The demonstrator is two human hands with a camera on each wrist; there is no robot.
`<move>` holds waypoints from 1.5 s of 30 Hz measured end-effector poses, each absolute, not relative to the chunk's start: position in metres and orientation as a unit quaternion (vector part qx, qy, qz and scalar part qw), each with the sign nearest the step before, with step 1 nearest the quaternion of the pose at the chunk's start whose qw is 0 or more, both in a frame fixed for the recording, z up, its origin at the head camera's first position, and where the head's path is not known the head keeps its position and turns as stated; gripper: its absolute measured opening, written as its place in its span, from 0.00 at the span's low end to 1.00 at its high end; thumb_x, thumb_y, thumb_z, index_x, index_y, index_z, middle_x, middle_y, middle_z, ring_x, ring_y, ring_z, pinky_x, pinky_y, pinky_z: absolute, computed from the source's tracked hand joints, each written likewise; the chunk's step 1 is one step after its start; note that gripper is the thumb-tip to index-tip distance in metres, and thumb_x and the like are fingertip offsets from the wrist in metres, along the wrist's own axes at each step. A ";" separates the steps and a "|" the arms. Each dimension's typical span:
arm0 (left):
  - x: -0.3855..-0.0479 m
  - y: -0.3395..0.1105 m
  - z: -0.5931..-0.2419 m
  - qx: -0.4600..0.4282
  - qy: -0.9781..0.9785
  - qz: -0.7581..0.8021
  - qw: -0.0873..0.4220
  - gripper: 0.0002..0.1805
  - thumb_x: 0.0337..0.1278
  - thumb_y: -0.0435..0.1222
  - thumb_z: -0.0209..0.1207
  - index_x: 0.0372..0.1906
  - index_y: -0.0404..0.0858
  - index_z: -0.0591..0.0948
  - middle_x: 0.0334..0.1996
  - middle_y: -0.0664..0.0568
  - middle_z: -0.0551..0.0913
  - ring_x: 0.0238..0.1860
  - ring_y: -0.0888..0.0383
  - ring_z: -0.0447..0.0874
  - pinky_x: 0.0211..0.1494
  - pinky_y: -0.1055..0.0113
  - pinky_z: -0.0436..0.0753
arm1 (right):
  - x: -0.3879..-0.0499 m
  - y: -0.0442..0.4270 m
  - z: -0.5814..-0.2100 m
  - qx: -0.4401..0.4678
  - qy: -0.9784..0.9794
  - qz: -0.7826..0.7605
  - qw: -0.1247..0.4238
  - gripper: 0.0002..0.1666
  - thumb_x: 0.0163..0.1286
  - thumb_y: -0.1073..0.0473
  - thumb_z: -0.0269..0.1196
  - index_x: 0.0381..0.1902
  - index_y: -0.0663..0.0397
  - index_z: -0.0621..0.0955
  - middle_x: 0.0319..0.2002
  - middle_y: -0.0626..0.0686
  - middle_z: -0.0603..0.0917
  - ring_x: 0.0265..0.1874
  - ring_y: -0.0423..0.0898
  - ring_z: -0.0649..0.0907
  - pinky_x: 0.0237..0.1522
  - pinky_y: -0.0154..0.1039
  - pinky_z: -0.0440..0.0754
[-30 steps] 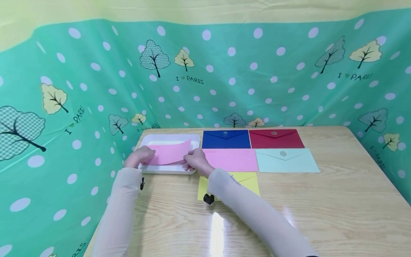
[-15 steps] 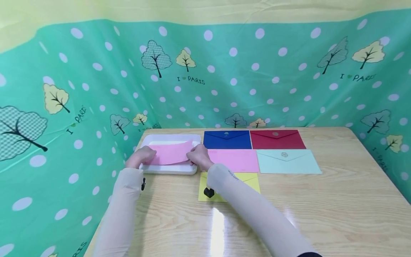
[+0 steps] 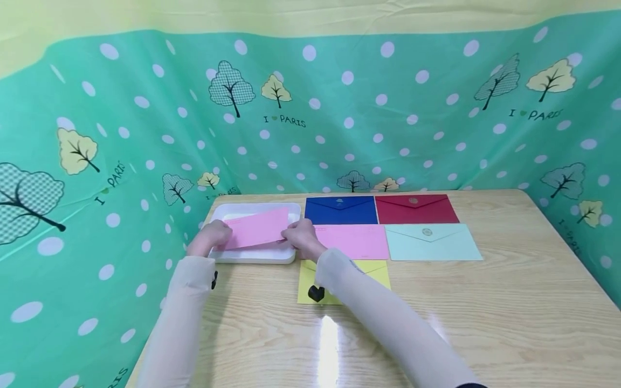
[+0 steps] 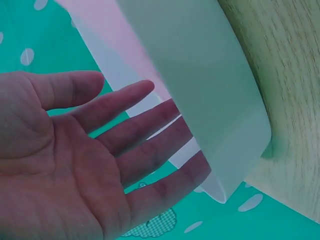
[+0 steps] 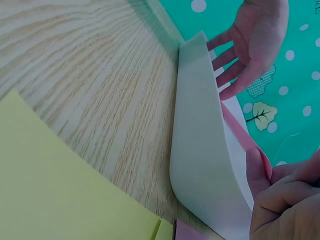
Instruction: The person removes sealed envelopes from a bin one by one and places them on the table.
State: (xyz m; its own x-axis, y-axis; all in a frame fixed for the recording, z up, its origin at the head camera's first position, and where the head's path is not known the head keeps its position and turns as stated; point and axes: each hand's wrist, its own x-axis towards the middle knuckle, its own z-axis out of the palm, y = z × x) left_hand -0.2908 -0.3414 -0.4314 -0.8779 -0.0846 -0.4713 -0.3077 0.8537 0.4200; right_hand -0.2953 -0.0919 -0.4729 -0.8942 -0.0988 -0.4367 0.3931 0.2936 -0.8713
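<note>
A pink envelope (image 3: pixel 259 227) lies slantwise over the white tray (image 3: pixel 237 207) at the back left of the table. My right hand (image 3: pixel 303 237) pinches its right end between thumb and fingers; the right wrist view shows the pink paper (image 5: pixel 240 129) bent up into that grip. At the tray's left end, my left hand (image 3: pixel 212 237) is beside the envelope's other end. Seen from the left wrist, this hand (image 4: pixel 100 160) has its fingers extended over the tray wall (image 4: pixel 215 95), tips partly hidden behind it, with a gap between thumb and forefinger.
Right of the tray lie blue (image 3: pixel 341 213), red (image 3: pixel 416 210), pink (image 3: pixel 351 241) and mint (image 3: pixel 433 242) envelopes in rows. A yellow envelope (image 3: pixel 371 274) lies partly under my right forearm. Patterned green cloth (image 3: pixel 349 97) hangs behind and to the left.
The held pink envelope has straightened from a curved sag, and its lower right edge has risen slightly. Both hands stay at nearly the same places.
</note>
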 end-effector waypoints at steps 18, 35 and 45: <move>-0.282 -0.326 -0.410 -0.075 0.951 0.239 0.182 0.27 0.74 0.36 0.41 0.67 0.22 0.74 0.61 0.26 0.77 0.57 0.34 0.76 0.62 0.40 0.76 | -0.297 -0.062 -0.471 0.094 0.783 -0.585 0.193 0.07 0.73 0.61 0.69 0.34 0.56 0.90 0.27 0.50 0.78 0.21 0.45 0.70 0.24 0.36 0.67; -0.264 -0.300 -0.397 -0.064 0.964 0.224 0.131 0.29 0.78 0.40 0.42 0.71 0.24 0.72 0.68 0.26 0.73 0.59 0.34 0.77 0.63 0.36 0.74 | -0.287 -0.039 -0.465 0.095 0.763 -0.613 0.181 0.08 0.73 0.61 0.69 0.46 0.56 0.90 0.39 0.61 0.86 0.17 0.42 0.67 0.25 0.38 0.63; -0.247 -0.278 -0.401 -0.047 0.966 0.232 0.100 0.21 0.78 0.38 0.52 0.61 0.26 0.80 0.55 0.30 0.83 0.47 0.40 0.84 0.51 0.44 0.81 | -0.286 -0.023 -0.466 0.081 0.753 -0.624 0.194 0.08 0.73 0.61 0.69 0.47 0.56 0.89 0.39 0.60 0.88 0.15 0.41 0.67 0.19 0.35 0.60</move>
State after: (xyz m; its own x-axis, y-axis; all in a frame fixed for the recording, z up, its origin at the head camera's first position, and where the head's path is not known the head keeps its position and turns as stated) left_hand -0.2465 -0.2780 -0.4008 -0.9755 -0.0438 -0.2156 -0.1369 0.8881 0.4389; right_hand -0.2862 -0.0228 -0.4655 -0.9112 -0.1207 -0.3938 0.3646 0.2083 -0.9076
